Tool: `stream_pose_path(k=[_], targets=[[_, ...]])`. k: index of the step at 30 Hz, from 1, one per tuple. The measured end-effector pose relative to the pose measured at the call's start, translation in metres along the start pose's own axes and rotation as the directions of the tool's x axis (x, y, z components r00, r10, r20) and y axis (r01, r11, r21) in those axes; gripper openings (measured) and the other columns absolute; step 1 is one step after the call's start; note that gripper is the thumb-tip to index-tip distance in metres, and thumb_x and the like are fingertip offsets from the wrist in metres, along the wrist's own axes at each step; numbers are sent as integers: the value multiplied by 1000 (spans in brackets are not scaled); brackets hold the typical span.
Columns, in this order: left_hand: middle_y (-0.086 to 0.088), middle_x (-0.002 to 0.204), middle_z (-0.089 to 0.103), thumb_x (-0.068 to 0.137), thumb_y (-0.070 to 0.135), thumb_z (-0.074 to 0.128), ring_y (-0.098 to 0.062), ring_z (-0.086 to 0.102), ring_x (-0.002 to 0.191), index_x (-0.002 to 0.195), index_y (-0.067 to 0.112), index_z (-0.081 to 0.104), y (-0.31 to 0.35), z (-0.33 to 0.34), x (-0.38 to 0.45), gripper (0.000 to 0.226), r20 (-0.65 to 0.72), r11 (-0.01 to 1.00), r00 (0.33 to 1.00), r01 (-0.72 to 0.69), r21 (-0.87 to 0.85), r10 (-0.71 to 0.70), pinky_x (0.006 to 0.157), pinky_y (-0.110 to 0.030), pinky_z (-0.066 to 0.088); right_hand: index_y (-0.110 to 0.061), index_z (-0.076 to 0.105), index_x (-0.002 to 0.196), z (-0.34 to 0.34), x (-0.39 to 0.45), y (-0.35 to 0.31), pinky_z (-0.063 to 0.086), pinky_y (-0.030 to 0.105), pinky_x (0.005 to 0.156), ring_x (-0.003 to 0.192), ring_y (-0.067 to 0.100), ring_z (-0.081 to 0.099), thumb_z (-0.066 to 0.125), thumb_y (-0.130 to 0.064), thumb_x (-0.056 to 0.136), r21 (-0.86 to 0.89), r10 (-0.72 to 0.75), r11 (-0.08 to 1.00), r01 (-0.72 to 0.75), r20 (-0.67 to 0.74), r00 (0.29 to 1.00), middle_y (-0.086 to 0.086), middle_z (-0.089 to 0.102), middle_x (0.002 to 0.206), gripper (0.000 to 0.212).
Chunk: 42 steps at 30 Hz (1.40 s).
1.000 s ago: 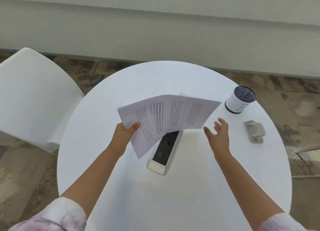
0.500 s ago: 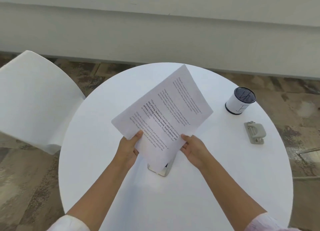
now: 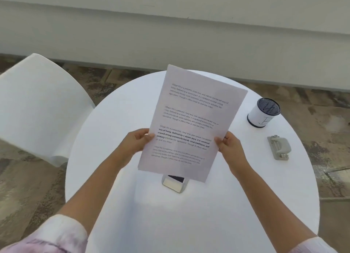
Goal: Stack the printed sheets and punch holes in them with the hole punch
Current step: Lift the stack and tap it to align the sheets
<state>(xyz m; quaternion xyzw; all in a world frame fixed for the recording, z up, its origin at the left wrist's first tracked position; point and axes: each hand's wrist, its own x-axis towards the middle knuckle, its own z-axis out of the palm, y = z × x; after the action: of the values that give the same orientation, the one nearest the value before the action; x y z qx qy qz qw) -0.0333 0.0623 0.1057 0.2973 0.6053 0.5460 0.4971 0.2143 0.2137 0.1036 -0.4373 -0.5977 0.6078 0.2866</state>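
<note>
The printed sheets (image 3: 191,118) are held upright above the middle of the round white table (image 3: 117,205), text side towards me, tilted slightly clockwise. My left hand (image 3: 135,141) grips their left edge and my right hand (image 3: 229,143) grips their right edge, both at about mid-height. How many sheets are in the stack cannot be told. The grey hole punch (image 3: 279,147) lies on the table to the right, well apart from my right hand.
A white socket box (image 3: 175,182) set in the table pokes out under the sheets' bottom edge. A white cylindrical pen cup with a dark mesh top (image 3: 264,112) stands at the back right. A white chair (image 3: 36,104) is to the left. A wall runs behind.
The sheets have turned from lying sideways in my left hand alone to standing upright. My right hand came in and took hold of their right edge.
</note>
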Motion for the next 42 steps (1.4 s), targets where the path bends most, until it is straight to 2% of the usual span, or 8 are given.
stream_pose_path(k=[4,9,13,18,25,30,36,42], targets=[[11,92,71,90,27,53,-5,67,84,101,23,62,15,25,7,15,-108,981,977,-172,94,182,69,-18,53,-21,58,99,9,-6,-7,49,9,68,78,-11,64,48,-5,93,-14,-119,993,119,-16,993,-12,65,96,20],[3,100,67,89,37,43,-6,65,86,102,26,59,2,37,3,24,-160,952,949,-241,191,272,73,-23,54,-36,57,96,11,-11,-3,54,17,75,87,-4,64,47,-12,95,-97,-175,980,173,-13,984,-17,66,98,26],[1,105,63,97,21,38,-7,61,93,113,19,55,-12,44,0,24,-175,952,952,-210,224,252,73,-12,51,-23,56,108,10,-11,9,49,16,79,100,13,61,43,-6,95,-144,-164,976,164,8,986,-5,65,107,25],[9,97,62,97,19,37,5,61,84,104,27,55,-6,53,-5,22,-204,939,932,-250,235,299,66,-9,49,-26,56,107,7,-12,10,48,8,74,91,-10,61,43,-5,95,-135,-167,977,165,0,986,-17,64,103,28],[11,92,65,97,22,40,4,62,82,99,30,57,-6,59,-9,19,-267,940,908,-272,207,322,67,-12,51,-20,55,98,4,-12,5,54,21,73,88,11,64,46,-10,94,-69,-145,988,142,-39,989,-7,66,95,14],[26,84,68,97,21,39,5,62,80,96,30,59,-19,67,-12,22,-307,957,911,-224,185,273,68,-12,50,-24,57,89,-3,-12,16,52,31,78,87,17,64,47,-9,94,-84,-110,991,109,-14,994,-1,68,92,18],[12,90,70,97,20,41,-5,64,84,98,24,62,-21,78,-12,21,-361,964,895,-231,132,264,70,-17,52,-25,58,95,-21,-7,14,53,20,80,89,8,66,49,-6,92,-41,-90,995,91,23,996,-7,69,97,21],[2,91,68,97,18,42,-12,64,80,91,21,62,-36,99,0,22,-443,995,892,-71,64,92,74,-29,52,-18,58,110,-48,4,24,52,28,83,92,15,67,51,-4,89,-108,46,993,-42,42,998,-3,70,98,26]])
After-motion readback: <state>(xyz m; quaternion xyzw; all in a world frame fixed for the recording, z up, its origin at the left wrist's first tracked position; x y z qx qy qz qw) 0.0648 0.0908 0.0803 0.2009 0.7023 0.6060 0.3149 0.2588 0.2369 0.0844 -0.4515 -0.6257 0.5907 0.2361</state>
